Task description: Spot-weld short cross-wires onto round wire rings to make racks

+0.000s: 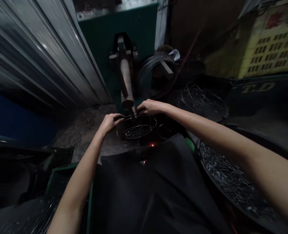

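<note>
A round wire frame (137, 127) with several cross wires lies flat under the tip of a brown welding arm (126, 85). My left hand (109, 122) pinches the frame's left rim. My right hand (149, 107) grips its far right rim, close to the arm's tip. A small orange spark (153, 145) glows just in front of the frame. A black cloth (148, 188) covers my lap below the hands.
The green machine body (119, 42) stands behind the arm. A coil of wire (156, 74) hangs to its right. A dark tub (202, 152) with several cut wire pieces sits under my right forearm; another wire pile (199, 99) lies farther back. Corrugated metal shutter (41, 55) fills the left.
</note>
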`<state>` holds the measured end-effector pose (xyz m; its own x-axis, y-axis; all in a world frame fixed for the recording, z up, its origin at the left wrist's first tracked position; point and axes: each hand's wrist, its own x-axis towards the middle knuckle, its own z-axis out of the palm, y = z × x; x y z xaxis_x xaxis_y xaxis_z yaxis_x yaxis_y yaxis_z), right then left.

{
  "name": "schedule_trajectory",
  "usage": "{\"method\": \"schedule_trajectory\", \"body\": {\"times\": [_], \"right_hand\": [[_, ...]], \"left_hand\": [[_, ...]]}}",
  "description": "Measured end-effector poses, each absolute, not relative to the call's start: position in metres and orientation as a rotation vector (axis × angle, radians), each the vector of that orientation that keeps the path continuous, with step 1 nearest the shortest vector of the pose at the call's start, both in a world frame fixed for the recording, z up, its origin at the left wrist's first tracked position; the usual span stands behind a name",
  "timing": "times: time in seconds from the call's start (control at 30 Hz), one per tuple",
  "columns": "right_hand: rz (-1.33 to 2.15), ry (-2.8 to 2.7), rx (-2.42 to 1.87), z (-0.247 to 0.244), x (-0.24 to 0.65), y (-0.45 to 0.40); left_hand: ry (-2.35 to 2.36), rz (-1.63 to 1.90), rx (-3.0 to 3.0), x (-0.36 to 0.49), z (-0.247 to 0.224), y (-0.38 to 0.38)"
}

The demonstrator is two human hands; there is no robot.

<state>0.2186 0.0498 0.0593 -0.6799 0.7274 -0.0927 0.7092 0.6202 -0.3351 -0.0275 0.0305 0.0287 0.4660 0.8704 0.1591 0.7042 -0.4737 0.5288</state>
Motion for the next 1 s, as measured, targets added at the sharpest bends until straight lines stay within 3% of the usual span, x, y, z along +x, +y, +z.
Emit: {"method": "schedule_trajectory", "body": {"times": [0.17, 0.33, 0.6, 0.77, 1.0], "right_hand": [[0.449, -2.756, -1.246, 0.065, 0.226, 0.049], [0.380, -2.364, -1.278, 0.059, 0.268, 0.009], [0.359, -1.780, -1.770, -0.043, 0.321, -0.085], [0.381, -1.897, -2.019, -0.098, 0.316, -0.116], [0.231, -2.097, -2.058, -0.121, 0.317, -0.113]], "left_hand": [[1.306, 0.431, 2.329, -0.028, 0.028, 0.043], [1.289, 0.475, 2.354, -0.029, 0.026, 0.043], [1.323, 0.441, 2.372, -0.027, 0.032, 0.040], [1.343, 0.419, 2.417, -0.023, 0.036, 0.040], [1.367, 0.395, 2.487, -0.022, 0.041, 0.023]]}}
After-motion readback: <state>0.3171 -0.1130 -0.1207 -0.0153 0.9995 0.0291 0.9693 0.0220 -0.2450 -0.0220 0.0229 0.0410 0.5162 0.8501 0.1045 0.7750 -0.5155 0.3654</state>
